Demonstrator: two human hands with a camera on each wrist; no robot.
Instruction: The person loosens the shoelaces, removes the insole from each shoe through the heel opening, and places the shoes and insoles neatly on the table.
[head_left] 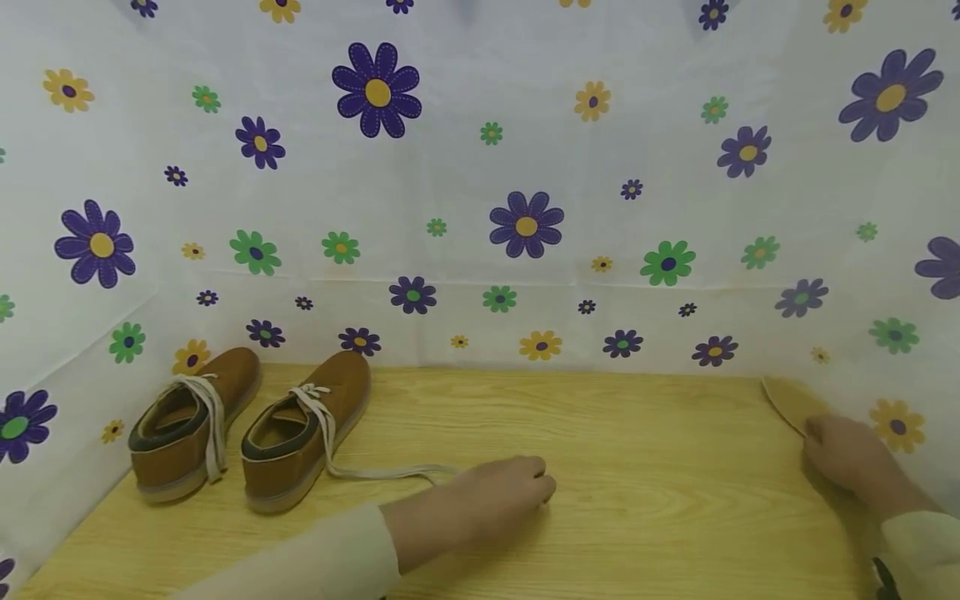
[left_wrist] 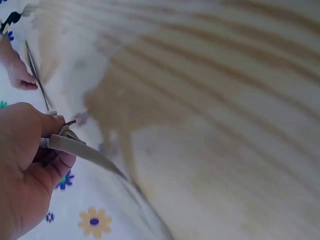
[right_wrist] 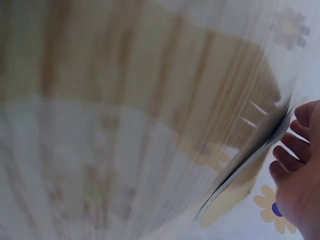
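Observation:
Two brown shoes stand side by side at the left, a left shoe and a right shoe, both with pale laces. From the right shoe a flat shoelace runs across the wood to my left hand. In the left wrist view, thumb and fingers pinch the lace, which trails down from them. My right hand holds the near part of a thin tan insole at the far right. In the right wrist view, curled fingers meet the edge of the insole, which is tilted up.
The wood-patterned tabletop stretches between the shoes and the insole. A white sheet with printed flowers rises behind it and along both sides. The tabletop gives glossy reflections in both wrist views.

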